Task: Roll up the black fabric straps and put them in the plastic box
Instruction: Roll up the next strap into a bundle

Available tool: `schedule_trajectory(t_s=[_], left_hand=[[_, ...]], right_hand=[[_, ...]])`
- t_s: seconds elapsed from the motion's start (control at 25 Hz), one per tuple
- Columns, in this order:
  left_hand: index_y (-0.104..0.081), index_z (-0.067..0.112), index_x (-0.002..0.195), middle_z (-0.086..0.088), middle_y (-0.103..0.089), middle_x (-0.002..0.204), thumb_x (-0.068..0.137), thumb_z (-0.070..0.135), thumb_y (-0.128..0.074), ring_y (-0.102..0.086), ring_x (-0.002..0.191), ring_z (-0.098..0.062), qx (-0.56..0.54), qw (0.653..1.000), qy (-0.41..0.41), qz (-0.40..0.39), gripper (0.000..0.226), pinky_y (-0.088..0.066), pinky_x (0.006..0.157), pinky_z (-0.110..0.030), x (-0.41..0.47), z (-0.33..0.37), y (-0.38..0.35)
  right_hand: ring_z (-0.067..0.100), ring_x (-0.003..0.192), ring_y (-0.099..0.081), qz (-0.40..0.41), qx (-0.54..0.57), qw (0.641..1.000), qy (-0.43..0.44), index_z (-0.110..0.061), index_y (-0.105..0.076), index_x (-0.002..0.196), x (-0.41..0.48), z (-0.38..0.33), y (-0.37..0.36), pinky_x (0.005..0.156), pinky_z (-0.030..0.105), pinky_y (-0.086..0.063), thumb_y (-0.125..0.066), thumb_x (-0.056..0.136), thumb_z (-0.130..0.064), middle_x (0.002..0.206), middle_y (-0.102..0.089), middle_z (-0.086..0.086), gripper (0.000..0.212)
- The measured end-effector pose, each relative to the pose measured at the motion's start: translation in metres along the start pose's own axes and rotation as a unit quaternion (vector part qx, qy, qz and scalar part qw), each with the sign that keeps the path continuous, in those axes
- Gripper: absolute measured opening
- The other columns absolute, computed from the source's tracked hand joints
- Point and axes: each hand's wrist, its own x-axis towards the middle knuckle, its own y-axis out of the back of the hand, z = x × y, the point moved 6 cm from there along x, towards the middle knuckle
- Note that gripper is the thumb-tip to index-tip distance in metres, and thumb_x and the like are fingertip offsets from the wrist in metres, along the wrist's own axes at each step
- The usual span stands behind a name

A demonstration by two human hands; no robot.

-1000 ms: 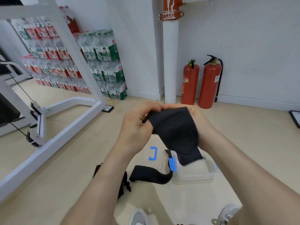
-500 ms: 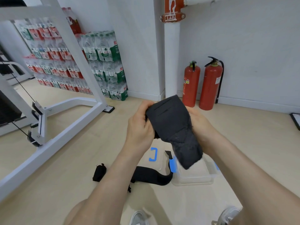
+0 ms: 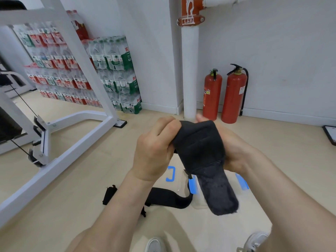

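Two black straps show, and neither is in the box yet. One strap (image 3: 201,148) is held up at chest height between both hands, partly wound into a thick roll, with a loose fuzzy tail (image 3: 219,193) hanging down from it over the clear plastic box (image 3: 200,202) on the floor. That tail has yet to be wound in, so I judge the rolling of this strap well along but not finished. A second strap (image 3: 167,197) lies unrolled on the floor, one end curling up against the box's left side beside a blue latch (image 3: 192,185); a small black piece (image 3: 108,194) lies further left, and I cannot tell whether it belongs to that strap. Whether the box already holds anything is hidden behind the hanging tail.

The left hand (image 3: 154,148) is clenched on the roll's left edge, knuckles toward the camera, fingers curled over the top. The right hand (image 3: 234,151) cradles the roll from behind and the right, grasping it, with a fingertip showing above the fabric. Both forearms reach forward from the bottom of the view.

Beyond, two red fire extinguishers (image 3: 225,95) stand against the white wall, with a white frame (image 3: 76,135) and stacked bottled water (image 3: 116,73) to the left.
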Motion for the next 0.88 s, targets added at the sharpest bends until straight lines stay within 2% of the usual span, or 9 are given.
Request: schedule_trajectory(t_s=[0.12,0.28,0.36,0.44,0.52,0.68,0.76,0.8,0.88], left_hand=[[-0.056,0.018,0.107,-0.002,-0.065,0.099,0.079,-0.007,-0.064,-0.059,0.083,-0.021,-0.057,0.997,0.029,-0.044,0.039,-0.048,0.070,-0.030,-0.001,-0.005,0.000],[-0.066,0.035,0.114,0.006,-0.053,0.102,0.082,0.015,-0.073,-0.052,0.095,-0.020,-0.077,0.988,0.048,-0.125,0.038,-0.043,0.083,-0.026,0.000,-0.008,0.000],[-0.070,0.038,0.110,0.011,-0.046,0.107,0.082,0.026,-0.071,-0.046,0.103,-0.018,-0.062,0.988,0.047,-0.135,0.030,-0.036,0.093,-0.019,0.001,-0.009,0.000],[-0.075,0.032,0.102,0.010,-0.049,0.110,0.078,0.024,-0.073,-0.046,0.107,-0.015,-0.091,0.981,0.072,-0.157,0.026,-0.033,0.097,-0.015,-0.001,-0.013,-0.004],[-0.077,0.028,0.100,0.009,-0.052,0.110,0.072,0.019,-0.075,-0.047,0.109,-0.012,-0.124,0.967,0.110,-0.194,0.029,-0.035,0.096,-0.014,-0.004,-0.016,-0.006],[-0.077,0.026,0.102,0.006,-0.053,0.114,0.078,0.014,-0.076,-0.041,0.107,-0.009,-0.085,0.948,0.104,-0.288,0.027,-0.026,0.092,-0.002,-0.008,-0.026,-0.008],[-0.076,0.027,0.095,-0.001,-0.056,0.116,0.080,0.010,-0.074,-0.046,0.110,-0.013,-0.148,0.924,0.172,-0.307,0.022,-0.035,0.094,-0.009,-0.008,-0.029,-0.010],[-0.075,0.024,0.092,-0.002,-0.058,0.113,0.080,0.008,-0.070,-0.053,0.108,-0.014,-0.222,0.903,0.246,-0.273,0.020,-0.043,0.092,-0.016,-0.006,-0.033,-0.010],[-0.071,0.004,0.091,-0.003,-0.061,0.102,0.079,-0.009,-0.063,-0.063,0.090,-0.008,-0.366,0.824,0.397,-0.172,0.020,-0.051,0.075,-0.016,-0.007,-0.039,-0.011]], right_hand=[[0.016,0.067,-0.065,0.010,-0.070,0.996,0.062,-0.018,-0.075,0.088,0.007,-0.006,0.006,0.062,0.031,-0.048,-0.067,0.088,-0.021,0.079,-0.070,0.004,0.008],[0.021,0.089,-0.068,0.008,-0.106,0.990,0.095,-0.019,-0.078,0.092,0.010,-0.011,0.011,0.083,0.041,-0.053,-0.068,0.086,-0.005,0.096,-0.074,0.006,0.018],[0.023,0.088,-0.067,0.025,-0.109,0.989,0.092,-0.019,-0.079,0.091,0.011,-0.011,0.012,0.079,0.040,-0.055,-0.070,0.083,-0.002,0.094,-0.074,0.007,0.020],[0.021,0.082,-0.068,0.047,-0.114,0.986,0.109,-0.015,-0.078,0.094,0.009,-0.015,0.014,0.071,0.035,-0.057,-0.071,0.081,0.002,0.091,-0.074,0.007,0.022],[0.019,0.078,-0.069,0.057,-0.126,0.982,0.128,-0.012,-0.077,0.097,0.008,-0.017,0.014,0.066,0.031,-0.058,-0.070,0.082,0.003,0.094,-0.075,0.010,0.022],[0.024,0.079,-0.070,0.069,-0.175,0.970,0.155,-0.015,-0.078,0.093,0.011,-0.015,0.011,0.064,0.033,-0.058,-0.072,0.083,0.001,0.097,-0.076,0.012,0.020],[0.023,0.079,-0.070,0.069,-0.189,0.965,0.170,-0.018,-0.079,0.088,0.012,-0.015,0.010,0.065,0.034,-0.057,-0.070,0.086,0.000,0.096,-0.076,0.009,0.020],[0.022,0.078,-0.069,0.062,-0.193,0.963,0.177,-0.020,-0.079,0.086,0.012,-0.014,0.008,0.065,0.035,-0.056,-0.069,0.087,0.001,0.094,-0.077,0.006,0.023],[0.025,0.078,-0.069,0.041,-0.213,0.957,0.192,-0.021,-0.079,0.085,0.013,-0.014,0.003,0.068,0.037,-0.056,-0.065,0.088,0.005,0.092,-0.077,0.001,0.030]])
